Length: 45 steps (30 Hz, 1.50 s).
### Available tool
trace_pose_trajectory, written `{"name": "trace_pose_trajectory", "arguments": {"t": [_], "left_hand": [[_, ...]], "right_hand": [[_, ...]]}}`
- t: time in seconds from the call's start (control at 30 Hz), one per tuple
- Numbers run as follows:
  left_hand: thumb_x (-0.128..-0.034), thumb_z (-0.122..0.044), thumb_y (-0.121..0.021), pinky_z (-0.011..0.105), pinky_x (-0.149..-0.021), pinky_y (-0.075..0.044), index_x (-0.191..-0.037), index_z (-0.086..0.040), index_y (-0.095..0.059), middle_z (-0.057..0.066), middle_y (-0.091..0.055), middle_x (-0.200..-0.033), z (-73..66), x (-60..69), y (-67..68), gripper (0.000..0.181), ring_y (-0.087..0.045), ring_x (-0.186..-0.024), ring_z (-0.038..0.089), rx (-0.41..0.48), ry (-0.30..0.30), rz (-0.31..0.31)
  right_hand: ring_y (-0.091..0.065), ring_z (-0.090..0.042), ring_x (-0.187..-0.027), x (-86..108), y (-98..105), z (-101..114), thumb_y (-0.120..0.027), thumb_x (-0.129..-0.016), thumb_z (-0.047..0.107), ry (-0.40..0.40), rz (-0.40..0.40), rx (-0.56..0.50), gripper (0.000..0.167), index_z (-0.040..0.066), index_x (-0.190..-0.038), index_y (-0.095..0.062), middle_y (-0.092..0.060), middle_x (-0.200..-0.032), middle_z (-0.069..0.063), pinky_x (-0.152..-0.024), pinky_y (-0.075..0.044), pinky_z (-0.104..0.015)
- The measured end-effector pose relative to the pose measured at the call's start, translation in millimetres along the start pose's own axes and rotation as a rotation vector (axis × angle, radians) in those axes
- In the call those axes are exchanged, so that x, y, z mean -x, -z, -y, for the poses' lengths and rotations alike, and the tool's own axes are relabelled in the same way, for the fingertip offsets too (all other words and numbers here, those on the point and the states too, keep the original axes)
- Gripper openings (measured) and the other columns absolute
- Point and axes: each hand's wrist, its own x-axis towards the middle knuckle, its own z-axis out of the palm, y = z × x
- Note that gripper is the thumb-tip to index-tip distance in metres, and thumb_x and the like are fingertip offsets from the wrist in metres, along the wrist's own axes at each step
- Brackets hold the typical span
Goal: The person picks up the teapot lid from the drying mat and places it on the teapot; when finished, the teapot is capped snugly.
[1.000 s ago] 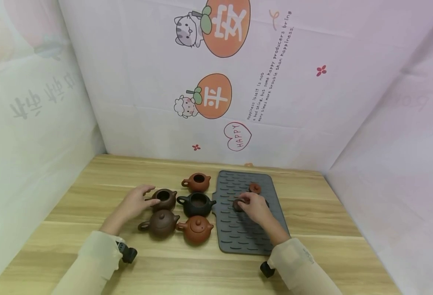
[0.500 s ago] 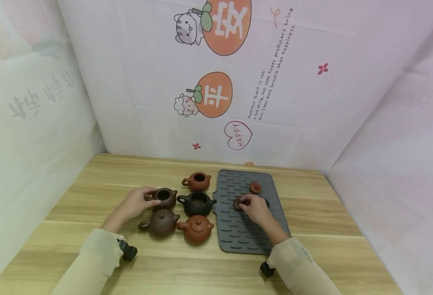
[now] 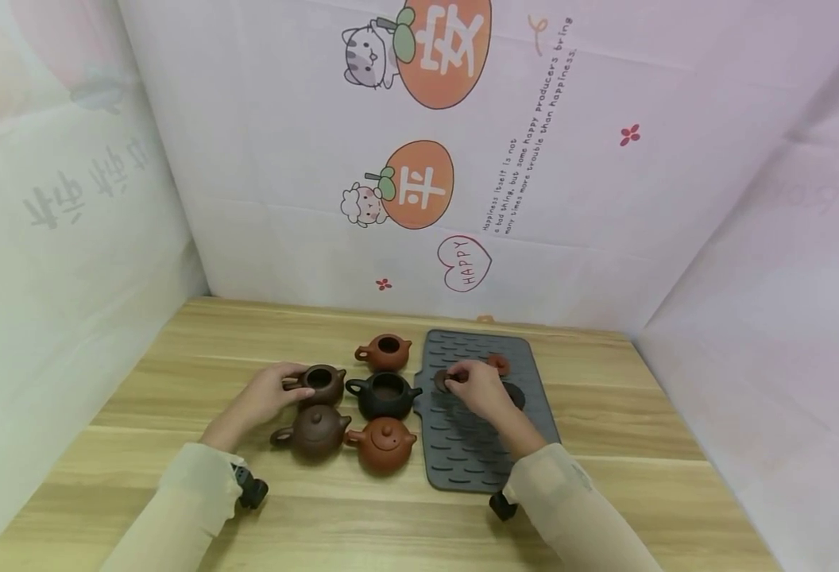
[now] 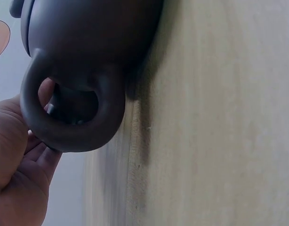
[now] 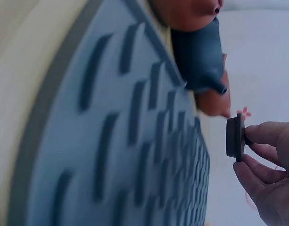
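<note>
My left hand [image 3: 265, 393] grips a small brown teapot [image 3: 331, 391] with no lid on, at its handle side. In the left wrist view, the lidded brown teapot [image 4: 92, 42] stands in front and hides most of what that hand holds. My right hand [image 3: 482, 391] pinches a round brown teapot lid [image 5: 235, 136] by its knob, raised above the grey mat [image 3: 455, 469]. Behind that hand on the mat lie a reddish lid [image 3: 500, 365] and a black lid [image 3: 515, 395], partly covered.
A black teapot [image 3: 379, 407] and a small reddish teapot [image 3: 378, 361], both lidless, stand between the hands. Nearer me is a lidded reddish teapot [image 3: 384, 454]. White printed sheets [image 3: 284, 199] enclose the wooden table [image 3: 341, 524] at the back and sides.
My right hand has lifted the brown lid and carried it left towards the teapots, uncovering more of the black lid. My left hand has closed in on the small brown teapot and stays there.
</note>
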Motion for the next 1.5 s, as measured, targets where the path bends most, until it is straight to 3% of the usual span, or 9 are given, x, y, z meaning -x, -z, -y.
{"name": "trace_pose_trajectory", "arguments": {"t": [0.43,0.6,0.83,0.97,1.2,1.5], "left_hand": [[-0.0892,-0.018,-0.073,0.056,-0.099,-0.04,-0.124,0.007,-0.061,0.026,-0.059,-0.123,0.6,-1.0,0.6,0.044,-0.054,-0.115,0.044,-0.024,-0.01,0.002],[-0.0893,-0.018,-0.073,0.057,-0.099,-0.04,-0.124,0.007,-0.061,0.026,-0.059,-0.123,1.4,-0.4,0.8,0.044,-0.054,-0.115,0.044,-0.028,-0.018,-0.001],[-0.0889,-0.017,-0.073,0.056,-0.099,-0.041,-0.124,0.008,-0.061,0.026,-0.059,-0.123,2.1,-0.3,1.0,0.045,-0.055,-0.114,0.044,-0.035,-0.027,-0.007],[-0.0886,-0.015,-0.073,0.055,-0.097,-0.043,-0.123,0.008,-0.061,0.026,-0.059,-0.122,1.0,0.0,1.4,0.044,-0.056,-0.112,0.043,-0.028,-0.041,-0.01],[-0.0894,-0.009,-0.072,0.049,-0.092,-0.049,-0.123,0.009,-0.061,0.025,-0.061,-0.12,0.6,0.4,1.2,0.039,-0.06,-0.108,0.04,0.046,-0.057,0.001],[-0.0897,-0.008,-0.071,0.045,-0.09,-0.051,-0.121,0.008,-0.063,0.024,-0.061,-0.12,2.2,-1.4,0.1,0.036,-0.06,-0.108,0.038,0.074,-0.053,0.008]], "right_hand": [[-0.064,-0.02,-0.093,-16.1,-13.3,62.8,-0.071,-0.092,0.014,0.109,0.068,-0.011,0.013,0.009,-0.103,-0.072,-0.068,-0.099,-0.004,-0.072,-0.055,-0.034],[-0.063,-0.019,-0.09,-23.4,-24.5,86.0,-0.071,-0.092,0.015,0.151,0.079,0.016,0.014,0.008,-0.103,-0.072,-0.067,-0.098,-0.004,-0.072,-0.054,-0.032],[-0.063,-0.018,-0.091,-29.9,-40.3,113.4,-0.071,-0.092,0.016,0.162,0.12,0.009,0.014,0.009,-0.104,-0.072,-0.067,-0.099,-0.003,-0.074,-0.053,-0.032],[-0.063,-0.017,-0.09,-32.6,-49.6,125.6,-0.072,-0.091,0.016,0.178,0.127,0.024,0.013,0.01,-0.102,-0.073,-0.068,-0.097,-0.001,-0.074,-0.053,-0.029],[-0.063,-0.015,-0.089,-37.4,-65.1,143.7,-0.07,-0.093,0.018,0.132,0.185,0.03,0.015,0.012,-0.107,-0.072,-0.067,-0.098,0.0,-0.07,-0.053,-0.026],[-0.062,-0.015,-0.088,-43.5,-86.8,155.9,-0.067,-0.095,0.02,0.181,0.201,0.071,0.015,0.011,-0.106,-0.071,-0.066,-0.098,0.0,-0.071,-0.052,-0.025]]}}
